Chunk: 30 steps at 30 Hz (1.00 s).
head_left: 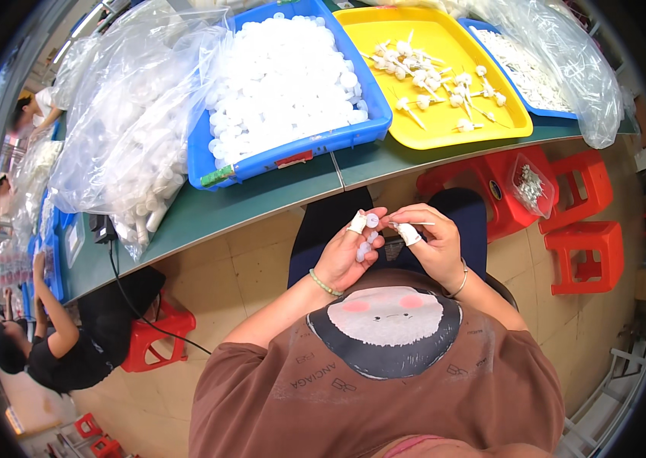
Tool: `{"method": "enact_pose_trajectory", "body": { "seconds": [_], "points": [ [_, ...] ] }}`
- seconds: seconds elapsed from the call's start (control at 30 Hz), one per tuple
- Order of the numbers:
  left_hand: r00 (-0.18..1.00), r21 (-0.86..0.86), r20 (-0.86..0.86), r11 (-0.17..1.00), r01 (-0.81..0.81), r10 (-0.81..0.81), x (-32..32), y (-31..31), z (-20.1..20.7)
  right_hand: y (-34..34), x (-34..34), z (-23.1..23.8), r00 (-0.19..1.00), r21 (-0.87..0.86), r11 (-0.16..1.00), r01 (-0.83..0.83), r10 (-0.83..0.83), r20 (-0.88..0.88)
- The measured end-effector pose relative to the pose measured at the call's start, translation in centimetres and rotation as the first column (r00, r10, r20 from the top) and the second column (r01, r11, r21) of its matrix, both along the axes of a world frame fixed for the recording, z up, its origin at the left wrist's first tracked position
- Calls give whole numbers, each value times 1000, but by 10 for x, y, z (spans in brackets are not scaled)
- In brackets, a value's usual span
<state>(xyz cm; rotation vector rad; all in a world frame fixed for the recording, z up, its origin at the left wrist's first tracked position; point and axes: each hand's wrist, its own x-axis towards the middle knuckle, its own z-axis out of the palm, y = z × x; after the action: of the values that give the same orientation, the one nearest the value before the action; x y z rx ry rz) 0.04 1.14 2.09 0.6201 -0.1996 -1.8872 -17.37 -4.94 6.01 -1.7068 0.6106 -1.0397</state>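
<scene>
Both my hands are raised over my lap, in front of the table edge, with fingertips almost meeting. My left hand (338, 258) is closed around several small translucent white plastic caps (372, 220); one sits up at the fingertips and others lie against the palm. In my right hand (439, 250), thumb and fingers pinch a thin white stick-like part (421, 223), its inner end close to the upper cap. Whether the two parts touch cannot be made out. White covers wrap a finger or thumb on each hand.
A blue tray (300, 147) heaped with white caps stands ahead on the green table (269, 200). Right of it, a yellow tray (373, 29) holds stemmed white pieces. Bagged white parts (121, 137) lie left. Red stools (586, 252) stand right; a person (71, 355) sits left.
</scene>
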Motion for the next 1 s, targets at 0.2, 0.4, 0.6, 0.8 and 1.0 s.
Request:
{"method": "enact_pose_trajectory", "body": {
  "seconds": [0.2,0.4,0.6,0.8,1.0],
  "points": [
    [1000,-19,11,1000,0,0,0,0,4,-1,0,-1,999,13,999,37,-37,-8],
    [1000,-39,-14,999,-27,26,0,1,-2,0,0,3,999,-34,999,-5,4,-35],
    [1000,-27,-11,999,-26,25,-2,0,3,0,2,1,1000,-29,999,24,-24,-19],
    [994,-11,86,998,-62,63,-4,-3,1,3,3,6,997,-29,999,33,-35,-70],
    [988,3,104,993,-114,113,-4,-2,-4,2,8,7,981,-84,996,32,-48,-186]
  ]
}}
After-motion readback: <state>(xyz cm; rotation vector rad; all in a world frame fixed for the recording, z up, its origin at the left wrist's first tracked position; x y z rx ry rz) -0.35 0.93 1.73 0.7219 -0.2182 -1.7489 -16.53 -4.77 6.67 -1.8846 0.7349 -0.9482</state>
